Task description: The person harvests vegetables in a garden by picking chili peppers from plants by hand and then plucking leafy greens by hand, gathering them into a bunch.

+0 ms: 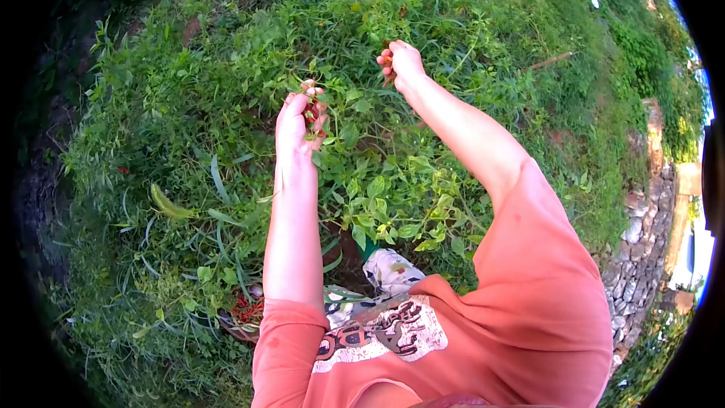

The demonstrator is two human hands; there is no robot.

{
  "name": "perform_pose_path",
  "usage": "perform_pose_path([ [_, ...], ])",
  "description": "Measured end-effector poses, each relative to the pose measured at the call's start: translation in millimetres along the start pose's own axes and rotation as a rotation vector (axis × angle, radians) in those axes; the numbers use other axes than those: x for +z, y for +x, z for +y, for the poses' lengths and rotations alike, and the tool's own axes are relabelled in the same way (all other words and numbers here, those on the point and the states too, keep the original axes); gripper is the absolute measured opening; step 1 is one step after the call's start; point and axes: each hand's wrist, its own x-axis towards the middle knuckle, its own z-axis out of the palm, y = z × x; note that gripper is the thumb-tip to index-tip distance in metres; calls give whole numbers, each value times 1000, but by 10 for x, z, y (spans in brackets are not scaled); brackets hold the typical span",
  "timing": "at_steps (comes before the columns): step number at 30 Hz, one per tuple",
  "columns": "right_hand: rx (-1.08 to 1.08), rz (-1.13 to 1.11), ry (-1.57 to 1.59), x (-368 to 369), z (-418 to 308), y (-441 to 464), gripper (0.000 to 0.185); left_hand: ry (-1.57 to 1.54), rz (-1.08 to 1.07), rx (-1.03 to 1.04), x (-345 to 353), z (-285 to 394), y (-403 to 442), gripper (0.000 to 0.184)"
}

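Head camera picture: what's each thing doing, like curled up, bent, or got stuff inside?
Left hand: curled around small red pieces.
Right hand: curled; what it holds is unclear.
Basket: partly hidden, red things inside.
Seed head: slanted.
Green plants: leafy, growing.
Stone wall: standing.
Shirt: worn.

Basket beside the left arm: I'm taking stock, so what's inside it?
Small red pieces, perhaps chilies, show in the basket. The left sleeve covers part of it, and whatever lies beneath the visible layer cannot be seen.
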Motion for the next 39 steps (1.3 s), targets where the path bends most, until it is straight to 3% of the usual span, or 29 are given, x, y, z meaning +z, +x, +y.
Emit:
perform_pose_path([
  [2, 204, 49, 67, 18, -16, 112, 21, -6, 9, -4, -10, -3, -12, 13],
  [7, 269, 112, 229, 50, -169, 321, 23, -57, -9, 7, 97, 50, 17, 14],
  [10, 208, 295, 380, 9, -140, 360, 33, -48, 69, -16, 83, 66, -40, 16],
  [15, 278, 314, 283, -85, -164, 440, 31, -11, -4, 25, 44, 112, -52, 16],
  [17, 379, 395, 613, -153, -118, 527, 29, -29, 12, 18, 40, 90, -48, 16],
  [22, 394, 405, 808, -80, -167, 322, 26, -99, 21, 0, 76, 41, -16, 19],
  [25, 398, 342, 632, -89, -168, 312, 25, 27, -51, 54, 86, 37, -22, 20],
  [26, 399, 217, 534, -131, -153, 304, 22, -74, -100, 12, 9, -33, 65, 21],
  [29, 431, 175, 308, -215, -163, 305, 22, 72, 72, -87, -192, -253, 385, 20],
  [30, 506, 156, 342, -256, -179, 292, 22, 106, 111, -97, -215, -309, 500, 19],
  [34, 452, 180, 295, -316, -158, 270, 27, 293, 195, -54, 13, -445, 910, 23],
  [37, 464, 136, 203, -399, -102, 226, 26, 572, 177, -79, 168, -611, 1206, 16],
  [39, 444, 184, 196, -397, -101, 167, 23, 464, 109, -26, 144, -762, 1516, 16],
])
